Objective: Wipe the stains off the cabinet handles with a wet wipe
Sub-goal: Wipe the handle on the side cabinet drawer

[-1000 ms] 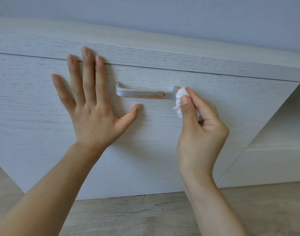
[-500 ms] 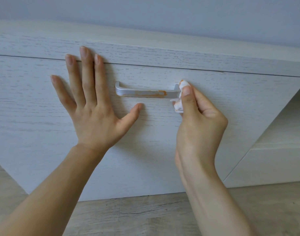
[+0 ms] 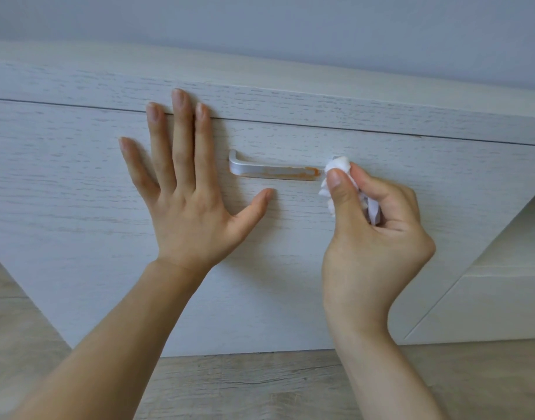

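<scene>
The left hand (image 3: 187, 213) lies flat on the white wood-grain cabinet front (image 3: 78, 207), to the left of the handle; its fingers (image 3: 181, 137) are straight and spread apart, and the tips of the three longest ones reach up to the thin dark gap under the top board (image 3: 290, 107). The thumb of this hand points to the right and ends just below the handle. The handle (image 3: 275, 171) is a silver metal bar that runs horizontally across the cabinet front, and its left end bends back into the wood. An orange stain (image 3: 305, 173) is seen along the lower edge and on the right part of the bar. The right hand (image 3: 372, 237) holds a crumpled white wet wipe (image 3: 339, 166); its fingers are curled around the wipe, with the thumb pressing it from the front. The top of the wipe touches the right end of the handle and covers that end, so the right bend of the bar cannot be seen. More of the wipe shows between the thumb and the curled fingers. To the right, another white cabinet panel (image 3: 487, 307) stands lower and further back. Below the cabinet there is a light wooden floor (image 3: 260, 386), and above it a plain grey wall (image 3: 260, 25).
</scene>
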A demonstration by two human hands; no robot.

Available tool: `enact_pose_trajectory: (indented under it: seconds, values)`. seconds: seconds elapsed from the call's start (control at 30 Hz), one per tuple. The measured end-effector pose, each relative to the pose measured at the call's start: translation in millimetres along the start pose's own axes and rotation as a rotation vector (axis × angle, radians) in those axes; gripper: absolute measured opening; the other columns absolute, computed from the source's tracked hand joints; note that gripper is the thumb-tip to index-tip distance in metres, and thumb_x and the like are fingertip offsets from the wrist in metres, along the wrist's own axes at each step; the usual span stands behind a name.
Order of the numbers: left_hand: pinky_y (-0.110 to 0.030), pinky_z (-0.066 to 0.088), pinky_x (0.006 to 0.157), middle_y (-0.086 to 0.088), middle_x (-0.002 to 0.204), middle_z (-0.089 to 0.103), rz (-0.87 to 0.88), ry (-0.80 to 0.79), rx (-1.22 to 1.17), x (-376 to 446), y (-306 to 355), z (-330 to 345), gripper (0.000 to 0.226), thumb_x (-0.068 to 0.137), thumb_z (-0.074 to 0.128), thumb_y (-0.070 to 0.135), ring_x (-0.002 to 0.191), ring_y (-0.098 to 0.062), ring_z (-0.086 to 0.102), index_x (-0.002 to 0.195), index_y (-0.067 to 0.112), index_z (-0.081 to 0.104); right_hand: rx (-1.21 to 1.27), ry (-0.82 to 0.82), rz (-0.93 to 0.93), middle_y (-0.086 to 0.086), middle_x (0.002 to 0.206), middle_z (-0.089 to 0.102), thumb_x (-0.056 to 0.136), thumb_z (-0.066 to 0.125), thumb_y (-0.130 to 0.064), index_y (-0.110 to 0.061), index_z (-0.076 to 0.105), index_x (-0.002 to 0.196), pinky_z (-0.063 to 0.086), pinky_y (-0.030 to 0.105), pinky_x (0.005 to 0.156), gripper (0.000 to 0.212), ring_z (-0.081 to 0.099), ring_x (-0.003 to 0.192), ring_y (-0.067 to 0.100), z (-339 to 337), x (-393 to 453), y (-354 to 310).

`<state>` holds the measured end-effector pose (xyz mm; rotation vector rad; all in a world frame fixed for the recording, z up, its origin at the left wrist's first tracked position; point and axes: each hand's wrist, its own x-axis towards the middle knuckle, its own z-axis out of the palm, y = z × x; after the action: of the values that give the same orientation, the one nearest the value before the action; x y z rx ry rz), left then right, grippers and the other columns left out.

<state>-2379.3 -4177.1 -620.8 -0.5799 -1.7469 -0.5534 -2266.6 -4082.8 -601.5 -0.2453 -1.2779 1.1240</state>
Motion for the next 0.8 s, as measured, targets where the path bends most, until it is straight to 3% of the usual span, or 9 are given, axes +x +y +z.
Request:
enact_pose_trajectory:
  seconds: [0.07,0.17,0.47,0.63,0.8]
  values:
    - [-0.06,0.003,0.108,-0.029,0.146,0.027,-0.002,0.006,-0.002,-0.5,-0.3,-0.1,0.098,0.084,0.051,0.066,0.134,-0.045,0.014,0.143,-0.006,0.021,-0.02,-0.007,-0.034,0.004,0.079,0.063,0.078,0.074,-0.008,-0.017,0.068,0.082,0.05,0.022,0.069,0.012,0.063,0.072,0.011,1.1,-1.2,-1.4]
    - [-0.061,0.004,0.108,-0.029,0.146,0.026,-0.002,0.004,-0.008,-0.6,-0.1,0.4,0.098,0.084,0.052,0.066,0.135,-0.045,0.014,0.143,-0.006,0.021,-0.036,0.017,-0.045,0.0,0.075,0.062,0.079,0.073,-0.007,-0.019,0.067,0.079,0.045,0.014,0.069,0.013,0.058,0.069,-0.003,0.3,2.2,-0.8]
    - [-0.06,0.005,0.109,-0.027,0.147,0.028,-0.005,0.01,-0.004,-0.6,-0.2,0.0,0.098,0.083,0.053,0.066,0.136,-0.043,0.015,0.144,-0.004,0.021,-0.124,-0.01,-0.132,-0.014,0.078,0.059,0.081,0.071,-0.013,-0.022,0.064,0.08,0.047,0.021,0.068,0.012,0.06,0.07,0.007,-1.3,-2.9,0.0]
    - [-0.061,0.004,0.109,-0.027,0.147,0.027,-0.007,-0.001,-0.012,-1.2,-0.2,0.0,0.097,0.083,0.053,0.065,0.136,-0.042,0.014,0.144,-0.003,0.019,-0.06,0.022,-0.145,-0.002,0.077,0.062,0.083,0.069,-0.01,-0.02,0.064,0.083,0.05,0.029,0.07,0.011,0.064,0.073,0.017,0.8,-3.5,0.6]
    - [-0.06,0.004,0.11,-0.027,0.148,0.027,-0.012,-0.01,-0.017,-1.3,-0.3,0.0,0.097,0.084,0.053,0.065,0.136,-0.042,0.014,0.144,-0.004,0.02,-0.101,-0.057,-0.198,-0.004,0.077,0.06,0.08,0.072,-0.007,-0.011,0.069,0.082,0.043,0.01,0.071,0.005,0.056,0.072,-0.004,16.7,-16.6,-0.9]
